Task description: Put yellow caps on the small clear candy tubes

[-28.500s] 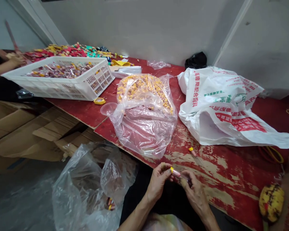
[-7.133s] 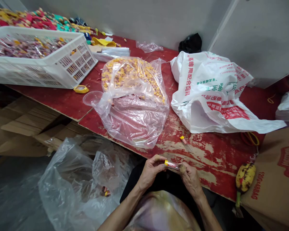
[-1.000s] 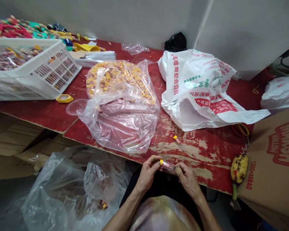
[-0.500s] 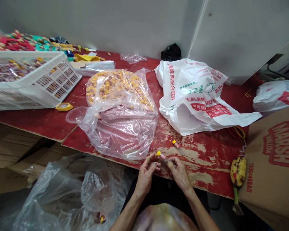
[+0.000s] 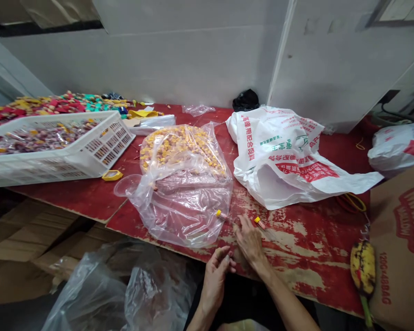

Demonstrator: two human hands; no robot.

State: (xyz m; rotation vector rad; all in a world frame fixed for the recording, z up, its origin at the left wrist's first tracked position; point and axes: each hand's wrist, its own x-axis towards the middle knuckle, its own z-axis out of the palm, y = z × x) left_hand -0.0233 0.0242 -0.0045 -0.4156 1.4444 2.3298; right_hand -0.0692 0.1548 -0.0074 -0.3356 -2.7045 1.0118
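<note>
My right hand (image 5: 250, 241) reaches over the table's front part, its fingertips at the clear tail of a wrapped piece (image 5: 220, 214) with a yellow cap and a printed reddish-white body. That piece is over the edge of a large clear plastic bag (image 5: 189, 197). Just right of the hand, a similar yellow-capped piece (image 5: 259, 223) in clear wrap lies on the table. My left hand (image 5: 216, 273) is at the table's front edge, fingers loosely curled and thumb apart, with nothing visible in it. Many yellow-capped pieces (image 5: 179, 145) fill the bag's far part.
A white basket (image 5: 106, 156) of wrapped pieces stands left, with a colourful heap (image 5: 55, 103) behind. An open white sack (image 5: 276, 151) lies right of the bag. A banana (image 5: 363, 266) hangs beside a cardboard box (image 5: 400, 257). Clear plastic (image 5: 155, 285) lies below the table.
The wrapped piece was between both hands. My right hand has moved forward and left with it, and my left hand has come away from it. The camera view has tilted up.
</note>
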